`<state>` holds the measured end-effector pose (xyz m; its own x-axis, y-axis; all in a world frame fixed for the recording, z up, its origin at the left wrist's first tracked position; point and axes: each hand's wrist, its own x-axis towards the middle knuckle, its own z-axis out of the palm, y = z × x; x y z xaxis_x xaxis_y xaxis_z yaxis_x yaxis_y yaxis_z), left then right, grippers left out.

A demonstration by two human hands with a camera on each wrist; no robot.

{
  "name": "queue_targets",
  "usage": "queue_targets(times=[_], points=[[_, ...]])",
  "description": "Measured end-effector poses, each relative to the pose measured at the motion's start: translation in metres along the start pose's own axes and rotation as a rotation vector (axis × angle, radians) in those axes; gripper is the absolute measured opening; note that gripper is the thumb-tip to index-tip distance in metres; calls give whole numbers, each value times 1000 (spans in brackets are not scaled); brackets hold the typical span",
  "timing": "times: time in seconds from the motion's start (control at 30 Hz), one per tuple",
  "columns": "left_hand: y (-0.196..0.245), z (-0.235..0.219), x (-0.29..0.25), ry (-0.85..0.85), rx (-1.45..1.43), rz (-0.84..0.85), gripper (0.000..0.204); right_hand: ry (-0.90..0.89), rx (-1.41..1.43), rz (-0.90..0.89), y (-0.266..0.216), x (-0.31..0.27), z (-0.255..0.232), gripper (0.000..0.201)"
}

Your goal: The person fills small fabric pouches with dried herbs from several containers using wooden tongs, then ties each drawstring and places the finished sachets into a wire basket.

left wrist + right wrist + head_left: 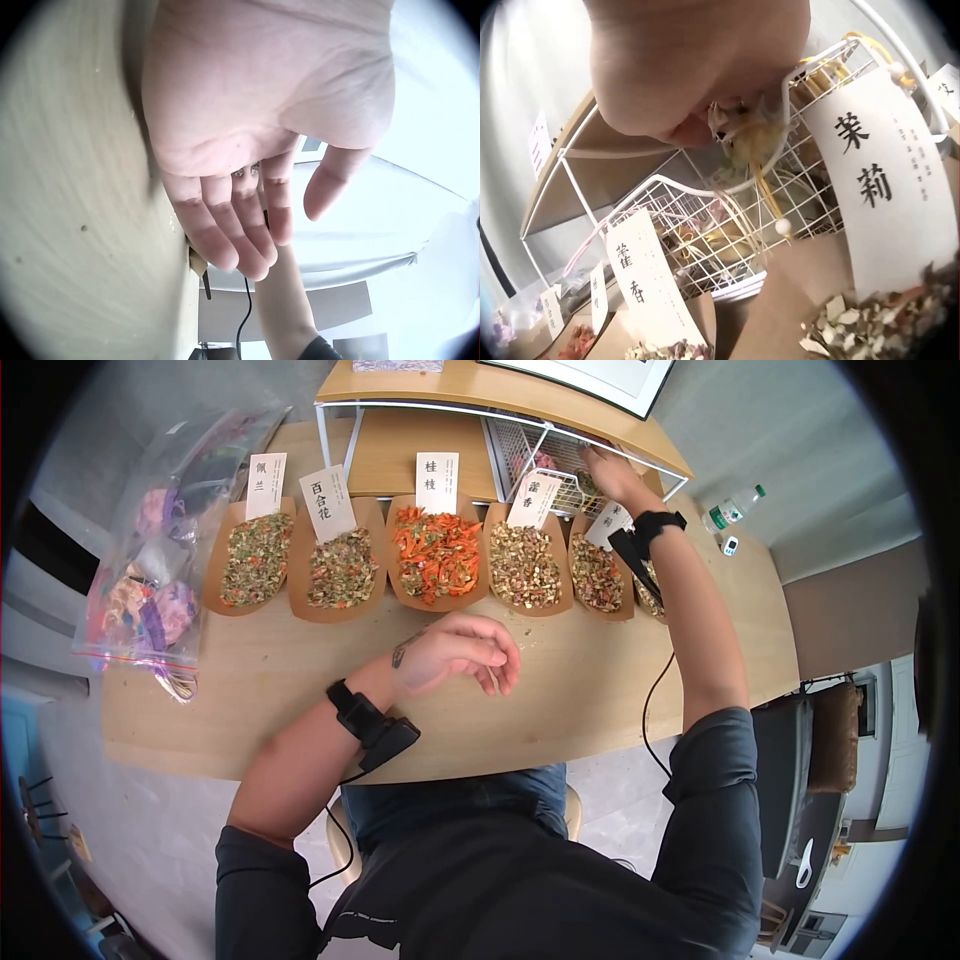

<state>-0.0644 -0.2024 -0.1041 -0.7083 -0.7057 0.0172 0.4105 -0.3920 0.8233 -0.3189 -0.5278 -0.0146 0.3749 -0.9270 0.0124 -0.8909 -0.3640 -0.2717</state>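
My right hand (612,474) reaches over the white wire basket (516,438) under the shelf. In the right wrist view its fingertips pinch a small pale-yellow gauze pouch (756,144) by the gathered top, and a yellow cord with a white bead (783,226) dangles from it. More pouches and cords lie inside the basket. A card with black characters (881,180) stands close to that hand, in a tray of dried flakes (847,322). Over the front of the table my left hand (462,653) hovers palm inward, fingers loosely bent, holding nothing.
Several brown paper trays of dried herbs stand in a row, one with orange pieces (437,555), each with a card. A clear zip bag (150,595) of pouches lies left. A bottle (733,508) and a small white device (730,546) stand right. The wooden shelf (500,385) overhangs the basket.
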Motion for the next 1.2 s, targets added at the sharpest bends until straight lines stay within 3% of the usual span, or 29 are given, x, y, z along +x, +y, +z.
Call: queue_targets(times=[0.1, 0.3, 0.5, 0.63, 0.73, 0.83, 0.87, 0.97, 1.1, 1.13, 1.2], points=[[-1, -1, 1, -6, 26, 8, 25, 152, -27, -79, 24, 35, 26, 58], [-1, 1, 1, 1, 14, 1, 24, 35, 123, -123, -12, 12, -5, 58], [-3, 1, 1, 16, 21, -17, 22, 33, 158, -95, 36, 20, 23, 50], [-1, 3, 1, 22, 36, -18, 23, 77, 218, -323, 14, -17, 11, 43], [0, 3, 1, 21, 39, -20, 23, 266, 48, -448, -1, -41, 5, 40], [-1, 1, 0, 13, 44, -11, 22, 279, 10, -331, -14, -57, 0, 39], [-2, 0, 0, 6, 46, -8, 22, 190, -29, -204, -12, -54, 0, 45], [-2, 0, 0, 18, 35, -10, 24, 340, -5, -318, -14, -60, 9, 50], [-3, -2, -1, 30, 3, -1, 26, 256, 129, -210, -25, -65, 2, 43], [-3, -2, -1, 31, 6, -2, 26, 201, 117, -221, -21, -60, -2, 33], [-2, -3, -1, 36, 10, -1, 26, 262, 305, -176, -14, -59, 3, 36]])
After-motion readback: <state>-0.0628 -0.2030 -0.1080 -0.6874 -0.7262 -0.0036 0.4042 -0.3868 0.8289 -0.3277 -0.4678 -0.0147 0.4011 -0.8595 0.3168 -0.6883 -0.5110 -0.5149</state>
